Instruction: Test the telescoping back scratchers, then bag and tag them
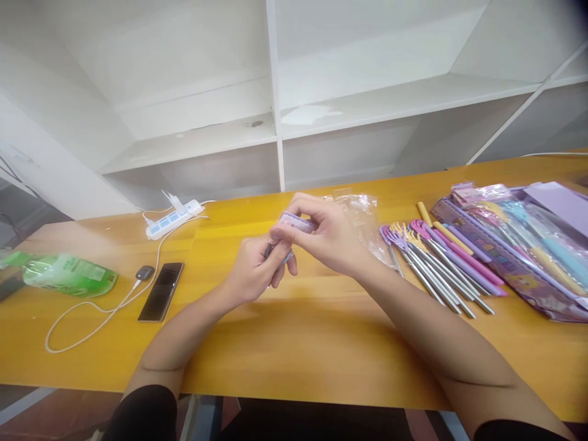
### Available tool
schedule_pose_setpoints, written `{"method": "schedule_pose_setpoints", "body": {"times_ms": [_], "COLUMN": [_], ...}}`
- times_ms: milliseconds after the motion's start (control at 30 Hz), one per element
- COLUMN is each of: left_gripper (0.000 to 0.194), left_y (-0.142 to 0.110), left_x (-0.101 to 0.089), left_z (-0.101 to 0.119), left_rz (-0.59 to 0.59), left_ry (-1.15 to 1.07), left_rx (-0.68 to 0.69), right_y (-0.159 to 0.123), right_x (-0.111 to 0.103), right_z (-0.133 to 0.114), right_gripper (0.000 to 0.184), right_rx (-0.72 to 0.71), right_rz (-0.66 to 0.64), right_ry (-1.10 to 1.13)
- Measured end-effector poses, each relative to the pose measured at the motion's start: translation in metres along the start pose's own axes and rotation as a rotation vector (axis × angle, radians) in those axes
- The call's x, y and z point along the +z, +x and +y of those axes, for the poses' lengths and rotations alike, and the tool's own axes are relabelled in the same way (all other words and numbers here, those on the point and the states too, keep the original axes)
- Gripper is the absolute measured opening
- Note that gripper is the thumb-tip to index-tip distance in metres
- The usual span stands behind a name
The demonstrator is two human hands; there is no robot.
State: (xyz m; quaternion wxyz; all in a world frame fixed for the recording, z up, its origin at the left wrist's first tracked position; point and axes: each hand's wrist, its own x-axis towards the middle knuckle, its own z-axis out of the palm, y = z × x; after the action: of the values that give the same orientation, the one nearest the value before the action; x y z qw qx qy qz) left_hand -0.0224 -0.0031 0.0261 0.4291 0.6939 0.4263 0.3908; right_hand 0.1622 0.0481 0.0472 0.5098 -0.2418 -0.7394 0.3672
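Note:
In front of me, above the table, my two hands are close together. My right hand (321,229) is closed, with thumb and fingers pinching a small lilac card (296,222) with a scalloped edge. My left hand (260,263) is curled just below and left of it, gripping something small with dark and light-blue parts, mostly hidden by the fingers. Behind my right hand lie crumpled clear plastic bags (362,217). To the right is a pile of back scratchers (436,269) with metal rods and purple, yellow and pink claw heads.
A purple printed box (509,275) holding bagged back scratchers stands at the right. On the left are a green bottle (68,274) on its side, a phone (160,293), a dark earbud case (144,272) on a white cable, and a power strip (174,219). White shelves (220,144) rise behind.

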Motion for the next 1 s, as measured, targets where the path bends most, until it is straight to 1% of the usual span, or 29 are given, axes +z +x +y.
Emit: {"method": "schedule_pose_setpoints", "body": {"times_ms": [133, 300, 500, 600, 733, 800, 833, 933, 1000], "left_gripper": [0.060, 0.055, 0.057, 0.053, 0.054, 0.053, 0.052, 0.051, 0.052], "left_y": [0.001, 0.001, 0.000, 0.001, 0.002, 0.001, 0.001, 0.002, 0.002], "left_x": [0.002, 0.003, 0.002, 0.003, 0.002, 0.002, 0.002, 0.005, 0.007], "left_z": [0.000, -0.002, -0.002, -0.003, -0.004, -0.003, -0.002, 0.001, 0.002], "left_rz": [0.023, 0.104, 0.126, 0.158, 0.165, 0.172, 0.171, 0.147, 0.123], "left_ry": [-0.092, -0.201, -0.223, -0.265, -0.279, -0.282, -0.285, -0.296, -0.306], "left_rx": [0.018, 0.091, 0.074, 0.067, 0.052, 0.053, 0.056, 0.057, 0.046], "right_y": [0.000, 0.002, 0.005, 0.008, 0.011, 0.010, 0.009, 0.005, 0.002], "right_x": [-0.003, -0.010, -0.019, -0.026, -0.037, -0.038, -0.035, -0.020, -0.009], "right_z": [-0.004, -0.010, -0.010, -0.004, 0.001, 0.000, -0.001, -0.005, -0.006], "right_gripper": [0.031, 0.019, 0.018, 0.022, 0.035, 0.037, 0.036, 0.029, 0.026], "right_rx": [0.087, 0.074, 0.126, 0.106, 0.021, 0.013, 0.026, 0.099, 0.117], "right_rz": [-0.057, -0.166, -0.290, -0.353, -0.430, -0.417, -0.388, -0.226, -0.115], "right_ry": [0.047, 0.145, 0.339, 0.395, 0.336, 0.302, 0.292, 0.243, 0.191]}}
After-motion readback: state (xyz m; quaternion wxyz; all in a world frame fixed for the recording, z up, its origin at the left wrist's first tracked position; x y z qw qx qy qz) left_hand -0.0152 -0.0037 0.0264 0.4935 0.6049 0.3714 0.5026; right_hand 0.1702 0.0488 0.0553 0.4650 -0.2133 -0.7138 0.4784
